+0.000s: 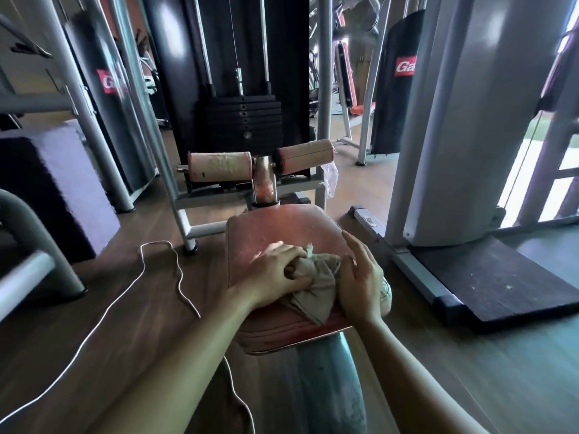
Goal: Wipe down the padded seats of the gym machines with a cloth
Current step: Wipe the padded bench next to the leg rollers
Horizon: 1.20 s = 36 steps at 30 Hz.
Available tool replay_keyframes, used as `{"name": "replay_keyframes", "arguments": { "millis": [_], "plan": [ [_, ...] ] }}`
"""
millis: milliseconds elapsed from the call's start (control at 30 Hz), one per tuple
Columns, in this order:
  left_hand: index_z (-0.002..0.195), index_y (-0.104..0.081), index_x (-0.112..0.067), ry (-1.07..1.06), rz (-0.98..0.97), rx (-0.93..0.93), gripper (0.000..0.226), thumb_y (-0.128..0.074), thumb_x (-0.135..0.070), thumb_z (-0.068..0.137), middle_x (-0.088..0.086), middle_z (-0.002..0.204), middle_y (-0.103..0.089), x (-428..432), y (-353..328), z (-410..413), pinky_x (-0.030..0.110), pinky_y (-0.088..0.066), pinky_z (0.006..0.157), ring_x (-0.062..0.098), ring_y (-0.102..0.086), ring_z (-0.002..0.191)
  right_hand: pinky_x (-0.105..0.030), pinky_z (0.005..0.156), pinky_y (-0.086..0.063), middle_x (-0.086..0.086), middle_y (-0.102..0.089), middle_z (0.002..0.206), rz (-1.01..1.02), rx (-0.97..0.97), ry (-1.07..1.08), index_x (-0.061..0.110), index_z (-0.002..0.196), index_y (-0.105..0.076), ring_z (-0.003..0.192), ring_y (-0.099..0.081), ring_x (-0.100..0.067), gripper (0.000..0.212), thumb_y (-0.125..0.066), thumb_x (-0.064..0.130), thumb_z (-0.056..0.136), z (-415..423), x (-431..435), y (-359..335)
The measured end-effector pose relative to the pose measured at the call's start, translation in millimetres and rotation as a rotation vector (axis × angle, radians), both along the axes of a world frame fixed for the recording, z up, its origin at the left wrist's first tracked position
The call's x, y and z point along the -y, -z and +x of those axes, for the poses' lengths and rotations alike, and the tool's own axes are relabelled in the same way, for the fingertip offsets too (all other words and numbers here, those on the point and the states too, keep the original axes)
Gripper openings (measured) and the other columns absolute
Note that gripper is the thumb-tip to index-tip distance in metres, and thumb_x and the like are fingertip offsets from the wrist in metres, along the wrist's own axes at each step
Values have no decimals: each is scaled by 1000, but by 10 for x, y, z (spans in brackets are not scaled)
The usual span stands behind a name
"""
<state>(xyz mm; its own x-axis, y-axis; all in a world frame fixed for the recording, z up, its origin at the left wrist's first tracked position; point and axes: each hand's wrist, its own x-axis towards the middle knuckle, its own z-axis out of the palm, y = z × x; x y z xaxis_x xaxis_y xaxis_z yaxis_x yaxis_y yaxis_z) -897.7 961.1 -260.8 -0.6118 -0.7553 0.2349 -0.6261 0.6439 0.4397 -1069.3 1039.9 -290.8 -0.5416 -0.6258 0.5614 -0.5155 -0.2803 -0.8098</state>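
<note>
Nearest the camera, a grey post (329, 386) rises from the wooden floor (94, 339) and carries the worn red padded seat (269, 233). A thin white cord (163, 270) lies looped on the floor to the left of the seat.

The cloth (319, 286), a crumpled grey-brown rag, lies on the near right part of the seat between the two hands. The left hand (275, 274) rests on the pad with its fingers curled into the cloth's left side, bunching the fabric. The right hand (360, 277) stands on edge at the cloth's right side with fingers straight and slightly spread, palm turned towards the cloth. Whether the palm presses the fabric cannot be told.

To the right, a dark platform (501, 277) lies flat on the floor at the foot of a broad grey column (470, 120).

Beyond the seat, a metal stem holds two faded pink roller pads (219, 166), one on each side. A scrap of clear plastic (331, 180) hangs just below the right one. Behind them stands a black weight stack (242, 120) with guide rods running up from it.

Further back, black shrouds on two machines each bear a red label with white letters. The left label (108, 81) is blurred and partly hidden by a bar. The right label (404, 66) reads "Ga" before a frame cuts it off.
</note>
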Motion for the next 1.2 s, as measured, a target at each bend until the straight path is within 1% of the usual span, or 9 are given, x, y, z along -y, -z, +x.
{"name": "replay_keyframes", "arguments": {
  "millis": [200,300,467,600,733,800,1000,1067,1200],
  "plan": [
    [135,-51,-22,-339,-65,227,55,-64,-48,88,0,155,-44,59,-173,371,47,-22,119,25,-22,152,-34,107,-46,2,-69,128,76,-40,-30,15,129,-68,120,-62,-14,38,-58,8,93,-23,31,12],
    [145,-45,-29,-207,-136,238,52,-51,-38,95,-6,164,-28,96,-110,417,49,-15,123,25,-15,154,-22,101,-45,2,-72,123,99,-119,-47,12,122,-72,112,-66,-14,31,-63,10,93,-44,79,47],
    [142,-51,-41,-188,-52,211,88,-20,-87,74,-14,161,-34,28,-22,308,41,-19,119,18,-24,151,-27,100,-48,2,-75,115,111,-244,-84,15,114,-76,111,-68,-18,26,-70,20,89,-47,135,67],
    [146,-43,-47,-201,-80,293,114,-10,-105,53,-13,162,-32,194,-31,326,44,-23,118,22,-24,150,-29,107,-42,9,-71,125,250,-369,-139,27,120,-74,133,-54,-15,35,-75,39,87,-43,143,59],
    [152,-29,-50,-173,66,317,89,-51,-88,75,-8,165,-25,271,-110,409,46,-17,122,29,-14,154,-39,118,-31,17,-59,141,467,-528,-210,41,129,-65,148,-34,-13,53,-59,70,85,8,105,-16],
    [156,-21,-48,-159,63,326,93,-63,-77,77,-7,164,-29,316,-181,482,43,-19,120,31,-21,151,-40,123,-20,22,-45,152,609,-671,-219,47,137,-55,152,-24,-13,64,-47,80,83,57,96,-62],
    [154,-31,-38,-136,61,402,92,-57,-80,77,-4,164,-29,540,-218,500,52,-4,125,24,-21,153,-42,126,4,14,1,169,958,-923,-262,51,156,-7,156,5,-17,70,-23,77,93,150,132,-120],
    [152,-36,-34,-128,48,397,90,-59,-79,77,-1,158,-40,639,-229,455,53,-11,124,24,-32,147,-41,126,5,15,3,168,983,-923,-250,53,156,-3,156,7,-17,68,-23,76,94,169,126,-116],
    [156,-28,-21,-62,-31,545,93,-49,-78,85,6,161,-33,758,-193,388,53,-10,124,27,-26,150,-37,125,3,20,-3,167,945,-911,-188,57,153,-11,156,2,-12,64,-25,75,94,210,108,-99]
  ]
}}
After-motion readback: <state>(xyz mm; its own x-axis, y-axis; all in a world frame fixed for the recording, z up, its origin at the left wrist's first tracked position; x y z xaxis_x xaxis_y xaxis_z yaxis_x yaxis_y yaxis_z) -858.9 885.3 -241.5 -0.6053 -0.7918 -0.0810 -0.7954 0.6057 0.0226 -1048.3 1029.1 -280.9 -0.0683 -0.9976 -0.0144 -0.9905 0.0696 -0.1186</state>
